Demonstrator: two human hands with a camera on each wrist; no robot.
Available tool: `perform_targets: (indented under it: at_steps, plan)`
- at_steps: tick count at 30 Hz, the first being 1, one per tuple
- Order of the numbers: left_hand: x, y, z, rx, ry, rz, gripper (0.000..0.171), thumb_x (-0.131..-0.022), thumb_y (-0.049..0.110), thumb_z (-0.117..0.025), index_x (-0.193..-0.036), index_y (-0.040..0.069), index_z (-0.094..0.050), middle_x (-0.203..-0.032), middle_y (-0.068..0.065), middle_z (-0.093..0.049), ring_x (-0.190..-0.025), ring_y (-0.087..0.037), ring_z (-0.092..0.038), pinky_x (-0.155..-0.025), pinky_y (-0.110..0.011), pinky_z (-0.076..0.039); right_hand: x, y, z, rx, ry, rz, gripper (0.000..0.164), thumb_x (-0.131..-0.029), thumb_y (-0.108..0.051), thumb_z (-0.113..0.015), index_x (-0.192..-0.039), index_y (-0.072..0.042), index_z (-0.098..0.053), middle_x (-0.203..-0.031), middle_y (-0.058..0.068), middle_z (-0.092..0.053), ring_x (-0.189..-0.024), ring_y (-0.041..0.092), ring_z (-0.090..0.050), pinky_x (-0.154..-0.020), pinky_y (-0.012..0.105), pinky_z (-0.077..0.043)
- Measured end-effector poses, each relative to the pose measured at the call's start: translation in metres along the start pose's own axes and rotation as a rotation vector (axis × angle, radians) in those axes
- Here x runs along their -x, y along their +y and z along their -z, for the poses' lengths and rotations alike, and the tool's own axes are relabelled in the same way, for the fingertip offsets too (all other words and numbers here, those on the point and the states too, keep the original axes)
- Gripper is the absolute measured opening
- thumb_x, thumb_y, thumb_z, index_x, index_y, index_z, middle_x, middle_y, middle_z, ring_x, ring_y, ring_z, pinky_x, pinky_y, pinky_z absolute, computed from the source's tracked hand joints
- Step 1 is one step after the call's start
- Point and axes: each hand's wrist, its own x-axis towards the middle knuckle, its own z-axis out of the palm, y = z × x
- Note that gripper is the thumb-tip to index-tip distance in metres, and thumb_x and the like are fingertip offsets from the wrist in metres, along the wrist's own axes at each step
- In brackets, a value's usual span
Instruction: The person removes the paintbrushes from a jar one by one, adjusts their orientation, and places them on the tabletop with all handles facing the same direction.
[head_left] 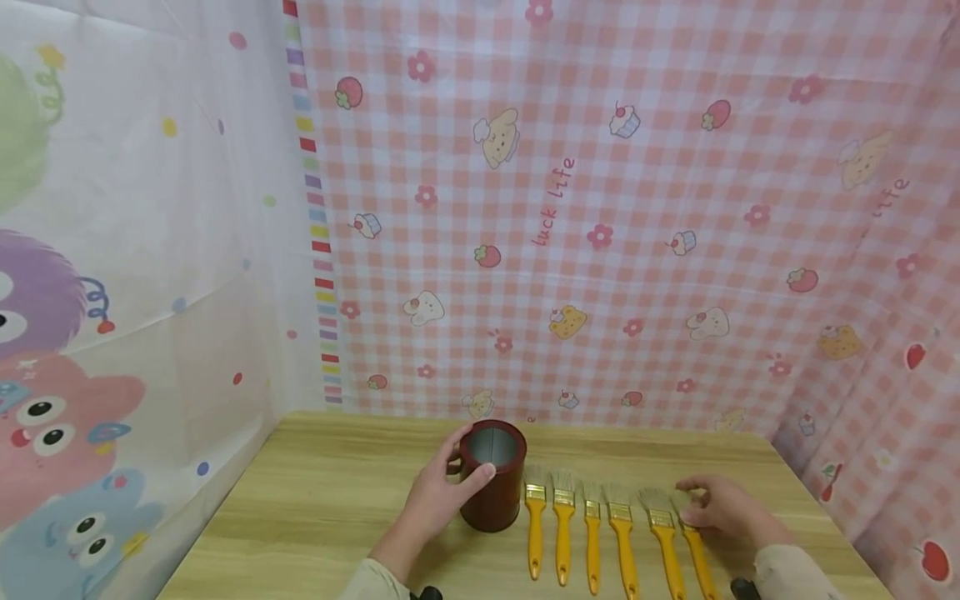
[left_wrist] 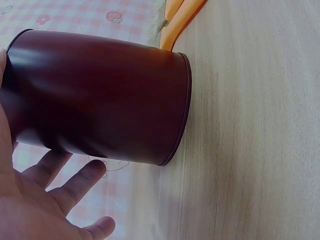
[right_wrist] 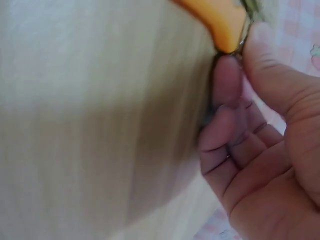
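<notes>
A dark red cylindrical container (head_left: 491, 500) stands upright on the table, its grey inside showing from above. My left hand (head_left: 442, 487) holds it around the rim, thumb at the near side. In the left wrist view, the other fingers (left_wrist: 82, 182) spread beside its wall. Right of the container lies a row of paintbrushes with yellow handles and pale bristles, among them a wide paintbrush (head_left: 663, 533). At the row's right end, my right hand (head_left: 723, 504) pinches the last paintbrush (head_left: 697, 554) near its metal band. Thumb and forefinger meet there beside the yellow handle (right_wrist: 220, 22) in the right wrist view.
The wood-grain table (head_left: 315, 500) ends at a pink checked cloth (head_left: 525, 333) hanging behind and on the right. A white cloth (head_left: 202, 250) with cartoon figures hangs on the left. Several paintbrushes (head_left: 564, 533) lie side by side between my hands.
</notes>
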Motion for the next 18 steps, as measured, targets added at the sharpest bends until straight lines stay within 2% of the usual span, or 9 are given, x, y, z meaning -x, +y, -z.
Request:
perform_targets:
  at_steps: [6, 11, 18]
  plan:
    - [0.001, 0.0, 0.001, -0.003, 0.001, 0.009, 0.079, -0.094, 0.067, -0.072, -0.163, 0.047, -0.038, -0.153, -0.01, -0.061, -0.136, -0.038, -0.061, -0.103, -0.064, -0.055, 0.0, 0.013, 0.0, -0.048, -0.017, 0.05, 0.062, -0.099, -0.01, -0.078, -0.145, 0.019, -0.05, -0.098, 0.012, -0.073, -0.085, 0.019, -0.071, -0.074, 0.035, -0.064]
    - [0.001, 0.001, 0.001, -0.007, 0.004, -0.005, 0.077, -0.095, 0.067, -0.072, -0.162, 0.049, -0.038, -0.153, -0.011, -0.061, -0.135, -0.038, -0.062, -0.101, -0.064, -0.056, -0.001, 0.015, 0.001, -0.05, -0.007, 0.046, 0.063, -0.098, -0.012, -0.079, -0.146, 0.018, -0.05, -0.096, 0.011, -0.071, -0.083, 0.017, -0.07, -0.072, 0.032, -0.063]
    - [0.001, 0.0, 0.0, -0.011, -0.002, 0.007, 0.075, -0.095, 0.065, -0.072, -0.161, 0.051, -0.038, -0.155, -0.008, -0.06, -0.137, -0.036, -0.061, -0.103, -0.063, -0.055, 0.002, 0.015, 0.002, -0.046, -0.003, 0.061, 0.063, -0.098, -0.012, -0.079, -0.146, 0.018, -0.05, -0.095, 0.01, -0.071, -0.081, 0.017, -0.07, -0.07, 0.031, -0.062]
